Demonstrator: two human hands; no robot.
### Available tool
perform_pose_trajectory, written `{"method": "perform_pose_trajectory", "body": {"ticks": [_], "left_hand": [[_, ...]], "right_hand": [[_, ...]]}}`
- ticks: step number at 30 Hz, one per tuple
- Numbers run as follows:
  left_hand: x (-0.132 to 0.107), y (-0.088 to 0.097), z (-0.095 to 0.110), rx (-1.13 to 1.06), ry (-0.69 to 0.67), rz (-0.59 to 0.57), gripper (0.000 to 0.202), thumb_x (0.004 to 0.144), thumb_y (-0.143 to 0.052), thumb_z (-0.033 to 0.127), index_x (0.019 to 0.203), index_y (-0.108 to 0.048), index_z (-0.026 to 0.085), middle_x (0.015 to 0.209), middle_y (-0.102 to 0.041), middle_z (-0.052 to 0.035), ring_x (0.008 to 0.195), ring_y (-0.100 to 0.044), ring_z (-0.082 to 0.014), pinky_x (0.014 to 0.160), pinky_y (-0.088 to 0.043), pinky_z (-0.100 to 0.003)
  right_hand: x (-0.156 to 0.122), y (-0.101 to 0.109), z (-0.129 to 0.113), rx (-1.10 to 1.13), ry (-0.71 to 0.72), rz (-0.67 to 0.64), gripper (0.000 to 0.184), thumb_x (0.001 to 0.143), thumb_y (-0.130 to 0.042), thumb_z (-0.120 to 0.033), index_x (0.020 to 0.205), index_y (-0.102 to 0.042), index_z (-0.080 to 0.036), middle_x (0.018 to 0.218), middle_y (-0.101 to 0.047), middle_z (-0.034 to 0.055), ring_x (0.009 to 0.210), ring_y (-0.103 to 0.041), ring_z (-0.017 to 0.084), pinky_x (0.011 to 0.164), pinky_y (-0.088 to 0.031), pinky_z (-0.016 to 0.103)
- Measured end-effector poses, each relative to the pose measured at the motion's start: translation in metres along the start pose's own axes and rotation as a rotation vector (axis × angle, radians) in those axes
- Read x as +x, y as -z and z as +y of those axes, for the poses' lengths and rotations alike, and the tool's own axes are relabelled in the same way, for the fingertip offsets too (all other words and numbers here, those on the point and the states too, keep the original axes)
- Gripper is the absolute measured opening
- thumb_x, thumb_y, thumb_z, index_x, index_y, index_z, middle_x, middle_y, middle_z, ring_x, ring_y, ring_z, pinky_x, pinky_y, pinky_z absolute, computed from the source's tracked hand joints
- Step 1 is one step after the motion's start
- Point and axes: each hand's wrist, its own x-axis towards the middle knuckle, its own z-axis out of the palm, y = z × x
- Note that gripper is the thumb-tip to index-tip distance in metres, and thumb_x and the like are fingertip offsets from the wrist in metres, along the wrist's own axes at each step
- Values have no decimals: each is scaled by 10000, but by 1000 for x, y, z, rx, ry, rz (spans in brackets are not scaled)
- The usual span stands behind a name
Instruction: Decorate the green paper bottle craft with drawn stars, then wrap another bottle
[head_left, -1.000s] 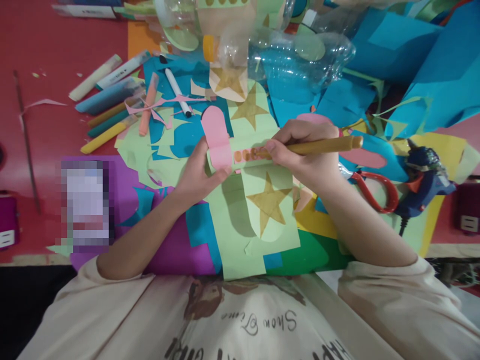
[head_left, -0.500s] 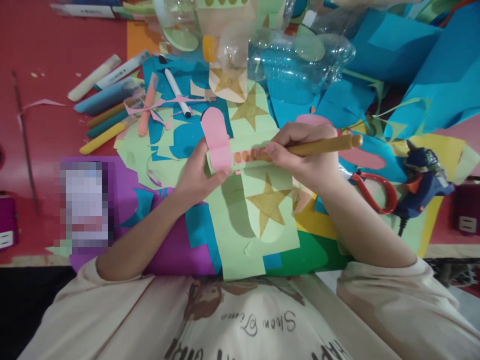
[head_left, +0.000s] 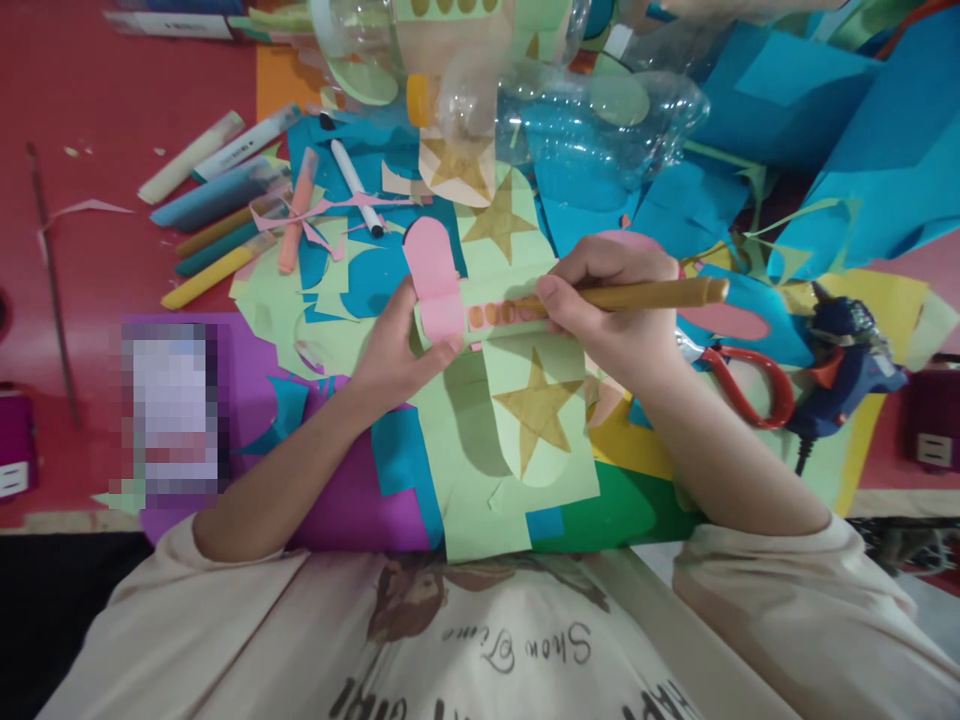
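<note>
My left hand (head_left: 409, 345) pinches the left end of a paper cutout, a pale green piece (head_left: 536, 420) with brown stars and a pink rounded tab (head_left: 433, 265). Across its middle runs a pink strip (head_left: 489, 316) bearing a row of brown dots. In my right hand (head_left: 611, 295) is a mustard-brown marker (head_left: 660, 294), its tip end at the strip's right part, partly hidden by the fingers. Beneath the cutout lies a larger pale green sheet (head_left: 465, 510).
Several markers (head_left: 217, 205) lie at the left, beside paper scraps. A clear plastic bottle (head_left: 570, 110) lies beyond the cutout. At the right are red-handled scissors (head_left: 750, 388) and a blue glue gun (head_left: 847, 370). A phone (head_left: 172, 410) sits on purple paper.
My right hand and the marker have shifted very slightly to the right along the dotted strip. My left hand keeps its hold on the cutout.
</note>
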Motion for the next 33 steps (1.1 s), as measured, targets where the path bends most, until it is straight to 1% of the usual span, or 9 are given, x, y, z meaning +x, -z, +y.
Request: {"method": "perform_pose_trajectory", "body": {"ticks": [3, 6, 11, 14, 18, 23, 29, 31, 33], "left_hand": [[0, -1, 1, -9, 6, 11, 665, 825, -549, 688, 1318, -453, 252, 1355, -542, -127, 1265, -528, -327, 1036, -456, -520], [0, -1, 3, -14, 15, 11, 650, 831, -551, 683, 1304, -464, 245, 1340, -555, -116, 1254, -535, -310, 1049, -454, -476], [1, -1, 3, 0, 2, 13, 675, 831, -538, 699, 1305, -457, 226, 1334, -555, -132, 1257, -532, -327, 1045, -448, -513], [1, -1, 1, 1, -5, 12, 654, 835, -551, 679, 1311, -456, 240, 1344, -553, -121, 1263, -530, -323, 1050, -449, -513], [1, 0, 1, 1, -1, 7, 637, 844, -550, 659, 1322, -455, 247, 1370, -536, -133, 1281, -517, -329, 1062, -435, -548], [1, 0, 1, -1, 2, 8, 685, 825, -542, 694, 1327, -455, 237, 1374, -535, -142, 1283, -511, -351, 1052, -429, -573], [1, 0, 0, -3, -2, 5, 636, 838, -557, 655, 1324, -459, 258, 1378, -536, -122, 1285, -515, -337, 1061, -435, -538], [0, 0, 0, -4, -10, 9, 620, 842, -561, 641, 1322, -463, 260, 1375, -540, -117, 1282, -518, -337, 1059, -442, -522], [0, 0, 0, -4, -11, 12, 616, 849, -556, 628, 1330, -457, 256, 1380, -536, -116, 1285, -519, -335, 1055, -450, -506]], "right_hand": [[0, 1, -1, -7, -40, -23, 387, 823, -636, -337, 507, -439, -233, 471, -496, -23, 449, -435, 108, 411, -348, 280], [-1, 2, -2, 8, -58, -67, 392, 825, -625, -360, 507, -440, -223, 474, -471, -27, 454, -414, 97, 411, -329, 270], [-2, 3, -2, 15, -47, -126, 371, 824, -607, -324, 508, -454, -203, 488, -457, -32, 466, -387, 79, 427, -322, 251], [-2, 3, -2, 14, -45, -116, 374, 826, -618, -326, 514, -455, -202, 491, -461, -34, 465, -388, 77, 427, -321, 250], [0, 3, -1, 30, -47, -97, 386, 831, -638, -341, 519, -447, -218, 492, -490, -26, 456, -427, 93, 412, -330, 266], [2, 2, 4, 83, -4, -46, 387, 844, -660, -360, 536, -462, -236, 486, -523, -23, 437, -455, 103, 408, -359, 279], [0, 0, 2, 88, -23, -21, 397, 856, -656, -408, 548, -472, -238, 495, -550, -18, 439, -483, 110, 410, -373, 292], [0, 0, 2, 136, -36, -18, 400, 847, -666, -430, 553, -476, -235, 481, -543, -27, 420, -489, 103, 392, -366, 279], [0, 0, 2, 225, -83, 25, 383, 831, -680, -444, 569, -497, -233, 469, -550, -42, 384, -491, 91, 359, -356, 256]]}}
